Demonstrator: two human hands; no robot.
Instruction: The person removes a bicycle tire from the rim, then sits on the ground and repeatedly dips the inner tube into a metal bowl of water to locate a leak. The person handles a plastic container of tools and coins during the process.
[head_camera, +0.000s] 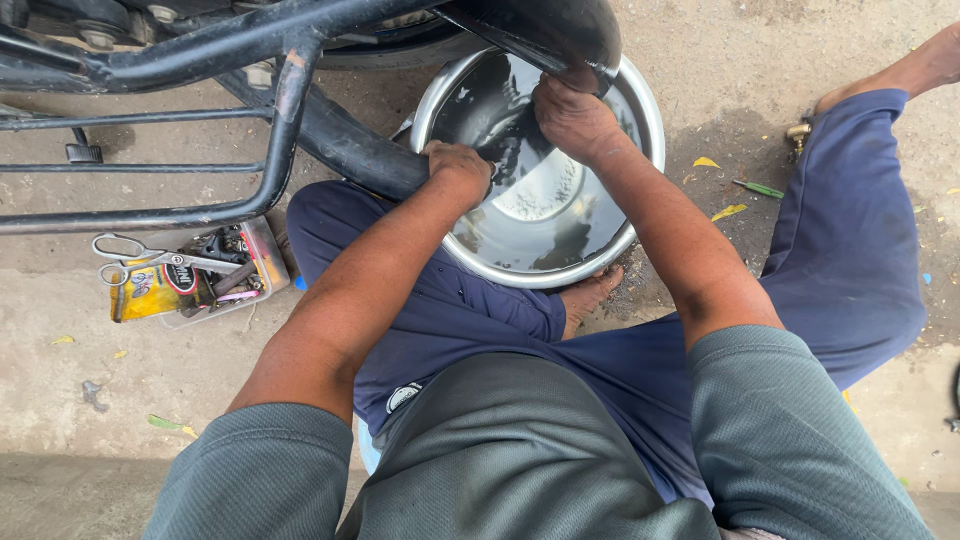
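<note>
Scissors (135, 250) lie on an open tool tin (200, 275) on the ground beside the left knee, within reach. Left hand (458, 170) and right hand (575, 115) both clench the black inner tube (350, 150), bending it into the water-filled steel basin (600, 250) between the legs, the wetted section dipping at the basin's far rim.

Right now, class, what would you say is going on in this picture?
A person sits on the ground holding a black rubber inner tube over a round steel basin of water. The left hand grips the tube at the basin's rim; the right hand presses another section down into the water. A black metal frame stands just above. To the left, scissors lie on a small box of tools, and a green screwdriver lies on the right.
</note>
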